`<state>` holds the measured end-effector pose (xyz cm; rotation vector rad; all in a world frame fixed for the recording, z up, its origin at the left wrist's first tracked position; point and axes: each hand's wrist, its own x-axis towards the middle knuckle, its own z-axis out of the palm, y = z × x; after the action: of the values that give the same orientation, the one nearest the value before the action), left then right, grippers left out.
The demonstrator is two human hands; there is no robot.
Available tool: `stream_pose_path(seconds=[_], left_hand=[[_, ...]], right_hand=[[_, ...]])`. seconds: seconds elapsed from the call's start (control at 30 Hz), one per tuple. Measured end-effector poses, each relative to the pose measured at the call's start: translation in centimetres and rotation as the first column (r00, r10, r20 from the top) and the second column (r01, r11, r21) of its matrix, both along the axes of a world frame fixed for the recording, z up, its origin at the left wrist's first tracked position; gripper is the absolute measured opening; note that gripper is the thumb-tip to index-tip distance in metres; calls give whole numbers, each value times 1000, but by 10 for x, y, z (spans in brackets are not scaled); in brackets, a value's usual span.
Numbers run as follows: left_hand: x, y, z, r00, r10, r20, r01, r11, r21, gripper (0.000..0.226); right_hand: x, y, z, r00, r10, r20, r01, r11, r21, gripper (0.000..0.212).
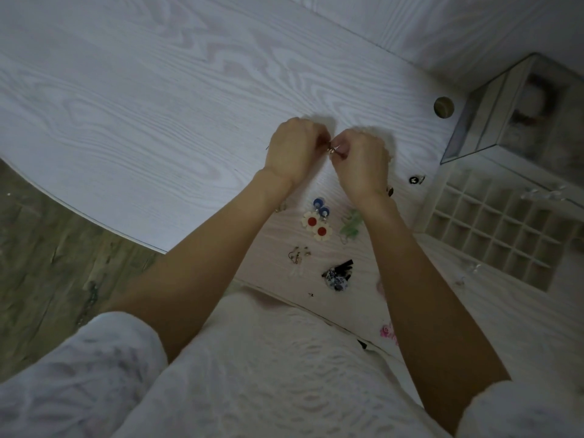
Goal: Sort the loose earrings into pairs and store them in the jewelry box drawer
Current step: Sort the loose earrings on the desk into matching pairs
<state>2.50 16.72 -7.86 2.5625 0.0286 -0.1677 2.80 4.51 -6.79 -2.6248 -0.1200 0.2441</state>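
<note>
White wood-grain counter (142, 99) fills the view, with a wall behind and a worn floor at the left edge. At the right stands the jewelry box (521, 112), glass-sided, its drawer (493, 226) pulled out to show a grid of small square cells; the cells nearest you look unfilled. Your left hand (292, 147) and right hand (361, 162) meet above the middle of the counter, fingers curled, both pinching one small metal earring (334, 150) between the fingertips; its shape is too small to tell. Keep the pinch light and low over the counter, so a slip costs you only a short drop. Compare this piece against the loose ones before you let go. Below your wrists lie the flower earrings (317, 227), red-centred, touching as a matched pair, with the blue earrings (320, 207) just beside them. Near these are the green earrings (350, 226), the wire hooks (297, 254) and the dark patterned pair (336, 275). A black stud (413, 179) sits apart, near the drawer.
</note>
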Motion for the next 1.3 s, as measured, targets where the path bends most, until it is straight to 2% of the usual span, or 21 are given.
stream_pose_path(seconds=[0.1,0.2,0.3,0.4,0.5,0.6,0.67,0.87,1.0,1.13,1.3], left_hand=[[-4,-1,5,999,30,18,-29,997,-74,22],[-17,17,14,990,99,104,-81,983,-165,23],[-42,52,16,977,117,177,-96,988,-125,29],[-62,83,7,988,120,94,-116,992,-43,38],[-65,87,-1,998,59,6,-59,998,3,47],[-60,76,-5,997,76,-3,-76,997,-15,44],[-56,68,-8,994,105,-5,-106,993,-48,38],[-57,59,-9,986,164,43,-159,982,-100,18],[-59,60,-11,982,186,45,-180,978,-105,14],[-58,59,-12,978,205,45,-199,974,-109,13],[-59,57,-10,980,199,30,-194,973,-125,15]], right_hand=[[3,-1,4,999,-33,-23,33,999,18,21],[0,-7,10,999,38,0,-38,998,-41,23],[-12,-8,18,990,138,42,-136,990,-46,23],[-27,2,19,978,206,-2,-206,976,67,23],[-33,16,12,966,247,-73,-239,965,105,26],[-33,26,2,961,258,-96,-251,965,80,25],[-32,29,-3,965,251,-79,-246,967,68,17],[-24,28,-4,989,136,-52,-130,986,105,4],[-24,25,-3,983,184,-23,-178,970,166,5],[-26,24,3,989,130,-65,-104,947,305,4],[-20,31,-3,988,119,-98,-93,967,238,3]])
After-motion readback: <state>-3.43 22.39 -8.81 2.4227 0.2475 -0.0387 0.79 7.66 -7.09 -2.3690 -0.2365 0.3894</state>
